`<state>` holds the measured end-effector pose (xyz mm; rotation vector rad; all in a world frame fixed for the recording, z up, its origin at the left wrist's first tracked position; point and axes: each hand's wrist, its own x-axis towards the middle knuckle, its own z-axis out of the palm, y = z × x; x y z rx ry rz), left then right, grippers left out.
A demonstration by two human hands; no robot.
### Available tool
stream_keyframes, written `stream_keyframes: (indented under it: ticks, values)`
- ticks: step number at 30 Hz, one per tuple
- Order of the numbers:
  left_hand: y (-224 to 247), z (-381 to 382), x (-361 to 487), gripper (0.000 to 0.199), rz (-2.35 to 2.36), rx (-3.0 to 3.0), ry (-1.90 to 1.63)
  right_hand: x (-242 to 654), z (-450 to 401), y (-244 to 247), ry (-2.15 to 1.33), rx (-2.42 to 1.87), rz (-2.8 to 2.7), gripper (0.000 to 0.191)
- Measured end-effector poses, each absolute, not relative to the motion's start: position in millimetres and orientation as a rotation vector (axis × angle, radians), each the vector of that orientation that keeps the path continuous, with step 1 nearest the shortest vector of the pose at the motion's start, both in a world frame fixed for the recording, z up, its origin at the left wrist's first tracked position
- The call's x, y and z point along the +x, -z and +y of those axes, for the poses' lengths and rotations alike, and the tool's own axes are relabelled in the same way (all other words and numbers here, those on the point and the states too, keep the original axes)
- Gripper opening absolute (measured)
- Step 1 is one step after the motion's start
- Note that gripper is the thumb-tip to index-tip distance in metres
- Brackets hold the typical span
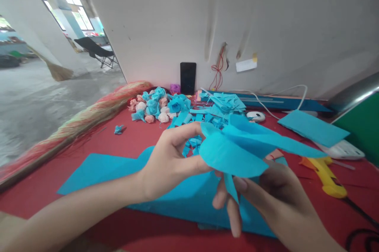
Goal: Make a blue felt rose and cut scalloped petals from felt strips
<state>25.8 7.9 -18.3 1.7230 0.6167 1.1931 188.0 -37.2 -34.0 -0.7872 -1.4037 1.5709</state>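
Between my two hands is a partly shaped blue crepe-paper flower [231,155], with a broad curved petal facing me and a long strip trailing right. My left hand [166,161] grips its left edge, the fingertips partly hidden behind the paper. From below, my right hand [278,200] pinches the flower's base near a narrow hanging tail. Large blue crepe-paper sheets [189,192] lie on the red tabletop [118,143] beneath my hands. Behind them is a heap of blue paper cuttings [225,104].
Blue, pink and white paper roses [152,106] are piled at the back left. A dark phone [188,78] leans against the white panel [166,27]. At right are a yellow glue gun [330,177] and a blue paper stack [315,127]. A long straw broom [74,125] borders the left side.
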Motion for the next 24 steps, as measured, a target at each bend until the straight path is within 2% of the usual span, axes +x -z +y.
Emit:
stream_keyframes:
  ticks: [6, 10, 14, 24]
  values:
    - [15.9, 5.0, 28.2, 0.022, 0.611, 1.6, -1.093, 186.6, -37.5, 33.2, -1.615, -0.811, -1.381, 0.027]
    - [16.9, 6.3, 30.0, 0.027, 0.527, 1.569, -1.053, 183.7, -41.0, 32.3, -1.793, -0.718, -1.203, 0.016]
    - [18.8, 8.4, 29.9, 0.028, 0.598, 1.526, -1.022, 181.3, -40.6, 30.7, -1.906, -0.703, -1.076, 0.022]
    - [20.3, 8.9, 30.6, 0.022, 0.526, 1.515, -1.015, 183.8, -41.4, 33.6, -1.973, -0.617, -1.06, 0.018]
